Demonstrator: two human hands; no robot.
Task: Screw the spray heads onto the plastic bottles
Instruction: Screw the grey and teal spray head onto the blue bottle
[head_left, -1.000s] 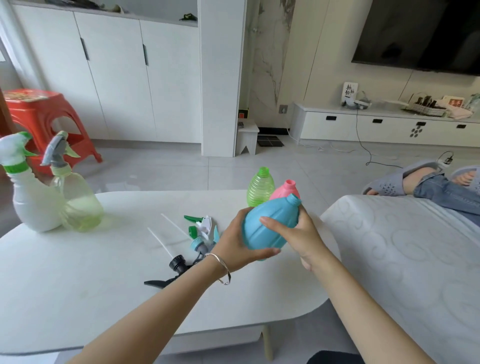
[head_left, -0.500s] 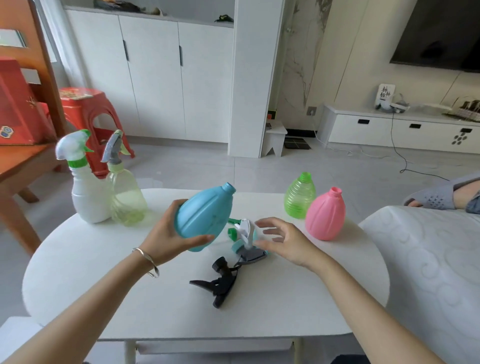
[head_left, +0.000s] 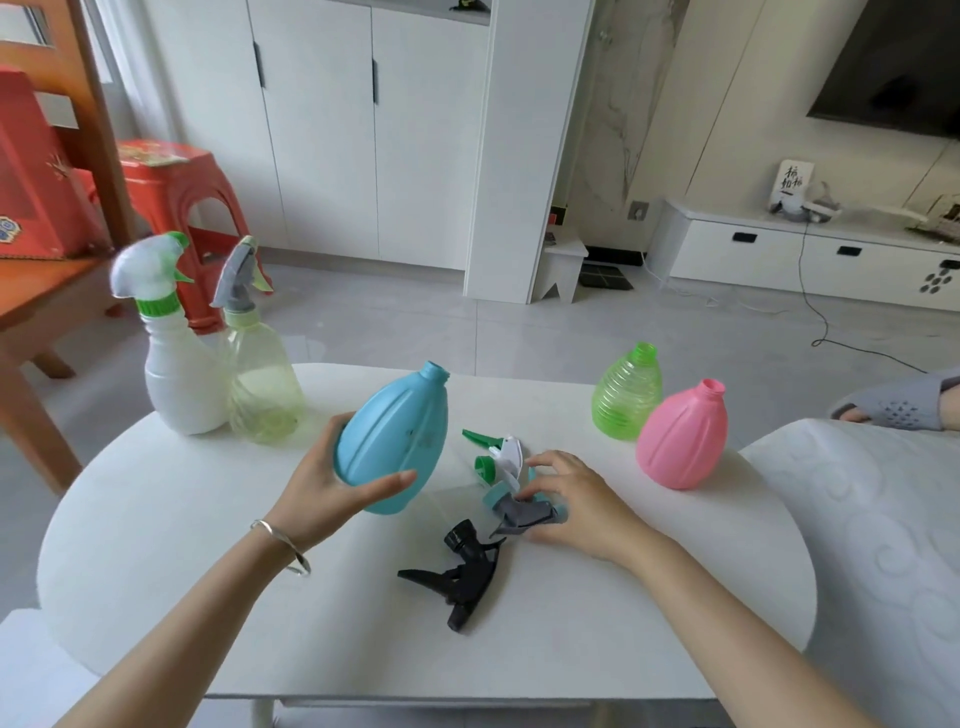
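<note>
A person's left hand wraps around a capless blue bottle, holding it tilted above the white tabletop. Just to its right, the right hand closes its fingers on a grey-and-teal spray head lying beside a white-and-green spray head. A black spray head lies nearer the camera, untouched.

A single head-worn wide-angle view looks forward and down, close over the rounded white counter, with tiled floor and white cabinets beyond.
</note>
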